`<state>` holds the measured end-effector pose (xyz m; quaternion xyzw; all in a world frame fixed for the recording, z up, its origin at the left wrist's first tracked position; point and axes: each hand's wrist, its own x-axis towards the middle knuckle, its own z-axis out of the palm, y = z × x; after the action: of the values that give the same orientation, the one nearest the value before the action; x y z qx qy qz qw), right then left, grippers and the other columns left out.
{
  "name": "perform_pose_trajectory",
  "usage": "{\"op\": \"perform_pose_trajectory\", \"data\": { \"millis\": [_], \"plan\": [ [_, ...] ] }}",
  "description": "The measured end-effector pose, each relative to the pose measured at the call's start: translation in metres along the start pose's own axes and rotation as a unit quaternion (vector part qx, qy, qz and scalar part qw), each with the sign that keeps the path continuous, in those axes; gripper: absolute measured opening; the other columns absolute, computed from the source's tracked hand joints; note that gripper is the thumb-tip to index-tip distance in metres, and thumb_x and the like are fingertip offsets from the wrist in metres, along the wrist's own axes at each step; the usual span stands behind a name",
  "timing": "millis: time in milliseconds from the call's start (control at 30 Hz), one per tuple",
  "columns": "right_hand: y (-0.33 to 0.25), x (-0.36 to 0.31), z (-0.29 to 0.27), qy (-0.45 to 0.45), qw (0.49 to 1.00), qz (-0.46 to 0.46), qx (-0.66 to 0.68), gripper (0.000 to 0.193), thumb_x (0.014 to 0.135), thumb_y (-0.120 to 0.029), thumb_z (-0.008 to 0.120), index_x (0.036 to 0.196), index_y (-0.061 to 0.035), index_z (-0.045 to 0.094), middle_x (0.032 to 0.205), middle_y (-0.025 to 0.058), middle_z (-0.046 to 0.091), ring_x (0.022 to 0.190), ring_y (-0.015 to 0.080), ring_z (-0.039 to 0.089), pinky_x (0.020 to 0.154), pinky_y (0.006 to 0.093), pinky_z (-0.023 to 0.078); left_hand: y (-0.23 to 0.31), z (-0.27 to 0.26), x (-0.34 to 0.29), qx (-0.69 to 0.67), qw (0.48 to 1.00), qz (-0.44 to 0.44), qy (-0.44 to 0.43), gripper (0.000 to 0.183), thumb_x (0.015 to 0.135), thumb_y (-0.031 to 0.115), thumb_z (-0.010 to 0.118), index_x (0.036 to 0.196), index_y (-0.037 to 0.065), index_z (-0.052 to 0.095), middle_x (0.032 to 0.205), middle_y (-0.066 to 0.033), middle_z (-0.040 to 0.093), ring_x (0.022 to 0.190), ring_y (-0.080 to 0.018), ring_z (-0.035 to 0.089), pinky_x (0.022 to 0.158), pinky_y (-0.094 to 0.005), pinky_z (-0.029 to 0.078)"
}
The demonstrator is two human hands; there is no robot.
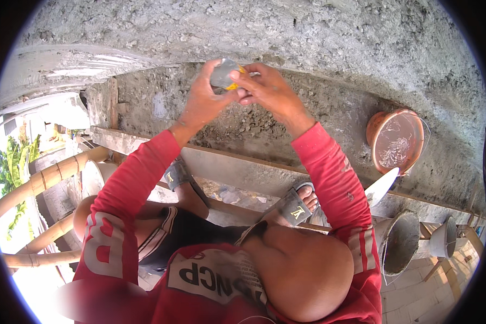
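Note:
Both of my hands are raised close to the rough cement wall (308, 32), around a small grey rounded thing with yellow parts (221, 75), which looks like a tape measure. My left hand (206, 100) wraps its left and lower side, with the thumb and fingers around it. From the right, my right hand (270, 93) grips the yellow side, its thumb on the grey face and its fingers curled under. Part of the thing is hidden behind the right fingers.
An orange bucket (371, 129) of cloudy water stands on the rough ledge (173, 110) at right. Lower right are a cement-stained bucket (382, 237), another pail (440, 240) and a pale pointed blade-like piece (382, 186). Bamboo poles (48, 181) cross the left. A plank (221, 164) edges the ledge beyond my feet.

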<state>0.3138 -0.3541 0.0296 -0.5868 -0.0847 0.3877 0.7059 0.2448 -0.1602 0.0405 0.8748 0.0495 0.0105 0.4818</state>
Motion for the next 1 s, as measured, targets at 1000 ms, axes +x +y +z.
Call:
{"op": "perform_pose_trajectory", "data": {
  "millis": [1000],
  "plan": [
    [0.035, 0.198, 0.140, -0.134, 0.975, 0.174, -0.017, 0.029, 0.101, -0.025, 0.060, 0.092, -0.0018, 0.074, 0.076, 0.0103, 0.068, 0.056, 0.0186, 0.063, 0.049, 0.0329, 0.051, -0.012, -0.154, -0.012, 0.269, 0.962, -0.030, 0.030, 0.069, 0.082, 0.017, 0.089, 0.137, 0.003, 0.049, 0.125, -0.0213, 0.065, 0.121, -0.0378, 0.065, 0.103, -0.0462, 0.052]
  ]
}}
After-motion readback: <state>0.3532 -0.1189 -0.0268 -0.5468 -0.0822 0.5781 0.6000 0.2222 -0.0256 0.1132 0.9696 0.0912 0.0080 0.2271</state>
